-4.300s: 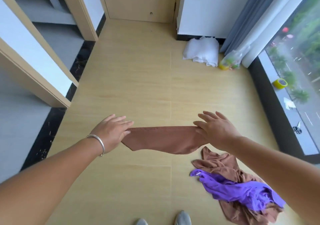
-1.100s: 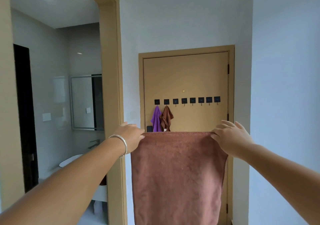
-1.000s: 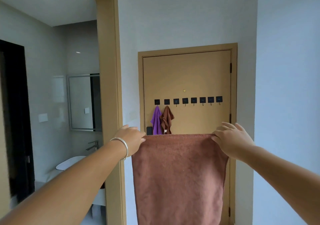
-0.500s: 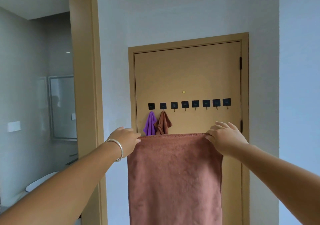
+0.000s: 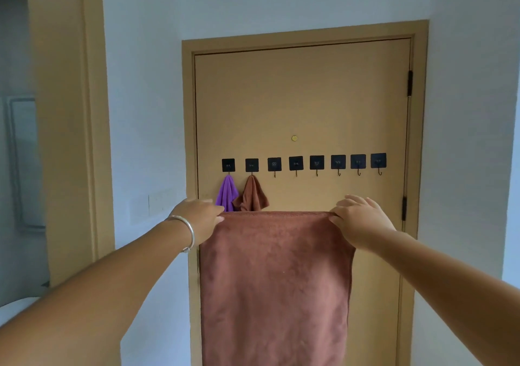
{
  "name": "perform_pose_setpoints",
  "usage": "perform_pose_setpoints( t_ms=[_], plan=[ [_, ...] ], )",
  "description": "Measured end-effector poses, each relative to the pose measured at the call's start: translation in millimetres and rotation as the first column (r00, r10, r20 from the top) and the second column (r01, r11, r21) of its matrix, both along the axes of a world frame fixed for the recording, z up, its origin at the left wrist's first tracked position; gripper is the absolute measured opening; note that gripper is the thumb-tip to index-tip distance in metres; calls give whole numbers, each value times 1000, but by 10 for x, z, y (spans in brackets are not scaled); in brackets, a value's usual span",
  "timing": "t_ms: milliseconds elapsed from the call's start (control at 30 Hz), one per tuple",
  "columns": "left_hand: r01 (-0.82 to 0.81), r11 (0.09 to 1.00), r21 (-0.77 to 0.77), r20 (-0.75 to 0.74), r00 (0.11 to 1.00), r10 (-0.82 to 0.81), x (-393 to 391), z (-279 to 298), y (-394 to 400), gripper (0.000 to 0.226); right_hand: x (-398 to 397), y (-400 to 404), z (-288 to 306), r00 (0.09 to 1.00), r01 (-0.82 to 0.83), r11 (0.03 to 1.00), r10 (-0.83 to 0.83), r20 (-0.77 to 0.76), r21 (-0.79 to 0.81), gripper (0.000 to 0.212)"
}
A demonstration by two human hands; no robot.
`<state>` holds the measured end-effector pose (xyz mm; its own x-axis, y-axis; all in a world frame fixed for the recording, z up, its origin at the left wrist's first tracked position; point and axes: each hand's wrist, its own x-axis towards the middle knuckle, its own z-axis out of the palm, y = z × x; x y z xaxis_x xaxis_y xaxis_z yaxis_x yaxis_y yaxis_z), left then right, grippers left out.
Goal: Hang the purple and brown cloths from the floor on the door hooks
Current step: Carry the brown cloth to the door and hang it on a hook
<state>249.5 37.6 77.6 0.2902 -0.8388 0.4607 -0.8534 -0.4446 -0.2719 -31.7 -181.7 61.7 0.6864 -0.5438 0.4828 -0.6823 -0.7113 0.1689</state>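
I hold a large brown cloth point(image 5: 277, 287) stretched flat in front of me, hanging down from its top edge. My left hand point(image 5: 198, 219) pinches its upper left corner and my right hand point(image 5: 358, 219) pinches its upper right corner. Behind it stands a tan door point(image 5: 304, 98) with a row of several black hooks point(image 5: 296, 163). A purple cloth point(image 5: 226, 194) hangs from the leftmost hook and a small brown cloth point(image 5: 252, 195) from the second one. The other hooks are bare.
White walls flank the door. A tan doorframe point(image 5: 92, 118) at the left opens onto a bathroom with a mirror point(image 5: 24, 163). Door hinges point(image 5: 410, 82) sit on the right edge. The floor is out of view.
I lifted the brown cloth off the floor, turned up toward the door and walked closer to it. In the last second the door has grown larger and the bathroom opening has slid left.
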Motion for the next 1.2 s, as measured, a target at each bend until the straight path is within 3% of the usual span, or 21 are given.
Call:
perform_pose_setpoints(
  t_ms=[300, 467, 600, 733, 833, 900, 967, 1033, 1067, 1133, 1200],
  plan=[
    [138, 983, -124, -120, 981, -152, 1247, 69, -1235, 35, 1124, -949, 210, 982, 40, 999, -43, 185, 19, 34],
    [178, 964, -198, -100, 974, -201, 1694, -2, -1771, 27, 1581, -1360, 150, 939, 30, 995, -59, 339, 91, 31],
    [219, 947, -234, -76, 967, -242, 1945, -48, -2199, 24, 1869, -1721, 114, 924, 8, 993, -52, 378, 118, 32],
    [287, 909, -303, -72, 944, -322, 2143, -46, -2637, 41, 2125, -2136, 140, 917, -44, 998, 19, 399, 52, 30],
    [322, 899, -296, 20, 943, -331, 2282, -42, -2927, 51, 2340, -2456, 227, 917, -84, 996, 69, 394, 19, 31],
    [360, 902, -237, 129, 932, -338, 2405, 12, -3155, 52, 2468, -2698, 281, 938, -86, 996, 89, 336, -25, 32],
    [398, 898, -187, 185, 912, -366, 2515, 106, -3339, 40, 2566, -2875, 350, 975, -136, 983, 155, 160, -126, 39],
    [370, 908, -195, 165, 925, -342, 2608, 185, -3573, 27, 2683, -3102, 431, 976, -218, 951, 215, -37, -218, 43],
    [346, 915, -206, 136, 937, -323, 2653, 215, -3679, 32, 2753, -3225, 470, 970, -240, 939, 225, -88, -248, 44],
    [292, 922, -256, 39, 956, -292, 2705, 250, -3834, 49, 2928, -3426, 518, 967, -251, 932, 229, -113, -260, 51],
    [240, 932, -272, 14, 969, -246, 2773, 247, -3972, 53, 3099, -3561, 551, 971, -231, 947, 211, -110, -223, 59]
  ],
)
